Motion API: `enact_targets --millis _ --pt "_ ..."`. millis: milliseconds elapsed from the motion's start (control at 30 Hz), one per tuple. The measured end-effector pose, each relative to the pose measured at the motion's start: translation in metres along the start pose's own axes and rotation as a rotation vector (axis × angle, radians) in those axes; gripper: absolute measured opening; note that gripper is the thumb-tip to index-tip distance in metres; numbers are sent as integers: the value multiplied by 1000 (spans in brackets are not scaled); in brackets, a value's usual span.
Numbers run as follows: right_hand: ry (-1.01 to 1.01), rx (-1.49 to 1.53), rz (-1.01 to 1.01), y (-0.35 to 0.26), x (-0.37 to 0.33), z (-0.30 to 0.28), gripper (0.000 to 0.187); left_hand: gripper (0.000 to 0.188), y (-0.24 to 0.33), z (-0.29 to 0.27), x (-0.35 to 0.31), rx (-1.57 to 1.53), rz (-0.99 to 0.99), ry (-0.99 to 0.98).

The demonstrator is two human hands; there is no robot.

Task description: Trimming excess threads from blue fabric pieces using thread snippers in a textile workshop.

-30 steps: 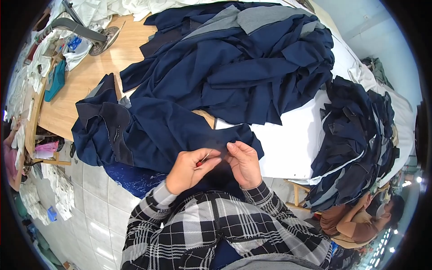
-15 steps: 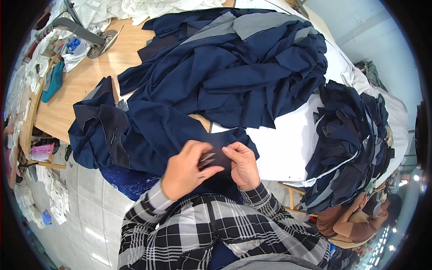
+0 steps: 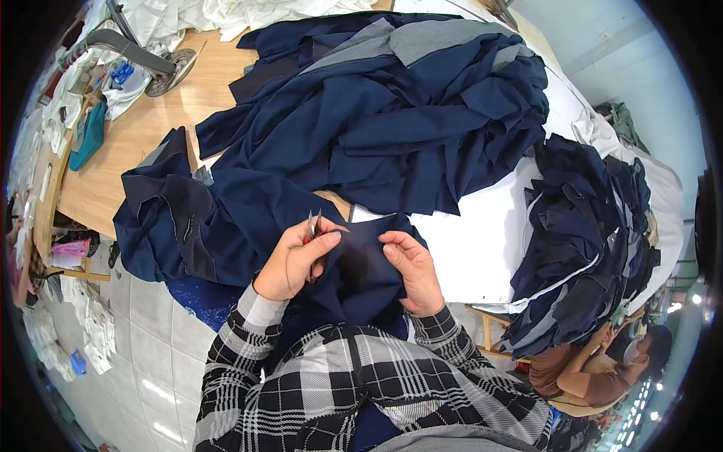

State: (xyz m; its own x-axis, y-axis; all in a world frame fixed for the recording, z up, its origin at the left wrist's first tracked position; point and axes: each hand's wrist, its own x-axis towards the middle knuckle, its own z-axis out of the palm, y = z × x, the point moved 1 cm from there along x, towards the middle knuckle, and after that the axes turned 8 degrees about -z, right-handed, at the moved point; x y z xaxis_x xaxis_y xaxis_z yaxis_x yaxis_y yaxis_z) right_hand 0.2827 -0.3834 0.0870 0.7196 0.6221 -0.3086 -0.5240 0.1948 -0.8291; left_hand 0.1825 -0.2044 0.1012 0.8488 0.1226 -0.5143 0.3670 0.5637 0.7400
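Clasping thread snips (image 3: 311, 227) in my left hand (image 3: 290, 265), blades pointing far.
They run near-to-far; my right hand (image 3: 418, 276) half-curls by navy cloth (image 3: 361, 280), hold unclear.

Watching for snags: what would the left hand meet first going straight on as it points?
Likely the navy cloth beyond the left hand and its snips, though depth is unclear.

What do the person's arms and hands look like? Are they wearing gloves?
No gloves: the left hand and right hand are bare. Both arms wear long checked sleeves, the left sleeve and right sleeve in black, white and grey. The left cuff shows a big pale patch.
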Motion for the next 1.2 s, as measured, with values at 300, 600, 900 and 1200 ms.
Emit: enact_targets --millis 300,600,900,1200 --pt "-159 -425 -58 -18 5 -1 14 11 -1 2 14 -52 92 -20" --pt "-321 -440 134 -25 8 -5 13 10 -6 -6 31 192 193 -80" --pt "-380 -249 -193 -12 5 -1 11 25 -24 -11 33 774 405 237" --pt "-266 -455 -504 -8 9 -1 11 45 4 30 -24 745 332 37"
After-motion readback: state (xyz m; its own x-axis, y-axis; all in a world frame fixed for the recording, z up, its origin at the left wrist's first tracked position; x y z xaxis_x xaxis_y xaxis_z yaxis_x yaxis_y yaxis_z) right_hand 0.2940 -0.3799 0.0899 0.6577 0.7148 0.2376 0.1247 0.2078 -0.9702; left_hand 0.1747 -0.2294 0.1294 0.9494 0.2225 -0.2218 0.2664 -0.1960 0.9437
